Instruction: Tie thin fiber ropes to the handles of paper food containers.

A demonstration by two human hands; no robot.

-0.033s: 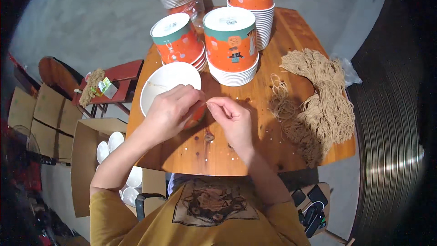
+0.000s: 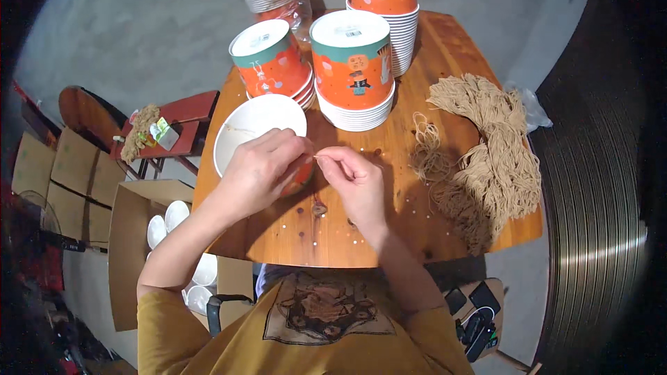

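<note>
An orange paper tub (image 2: 276, 112) with a white inside lies tilted at the left of the table, its mouth facing up. My left hand (image 2: 258, 170) is closed over its near right rim, fingers curled; what the fingertips grip is partly hidden. A thin tan strand of string (image 2: 317, 157) shows between my two hands. Pinched together at thumb and forefinger, my right hand (image 2: 356, 184) holds the end of that string. A bit of string (image 2: 240, 129) also lies inside the tub.
Upside-down stacks of paper tubs (image 2: 353, 69) stand behind my hands. A tan yarn skein (image 2: 497, 160) and a loose coil of string (image 2: 427, 149) lie on the wooden table (image 2: 361, 250) at right. An open carton (image 2: 128, 257) with white tubs sits below left.
</note>
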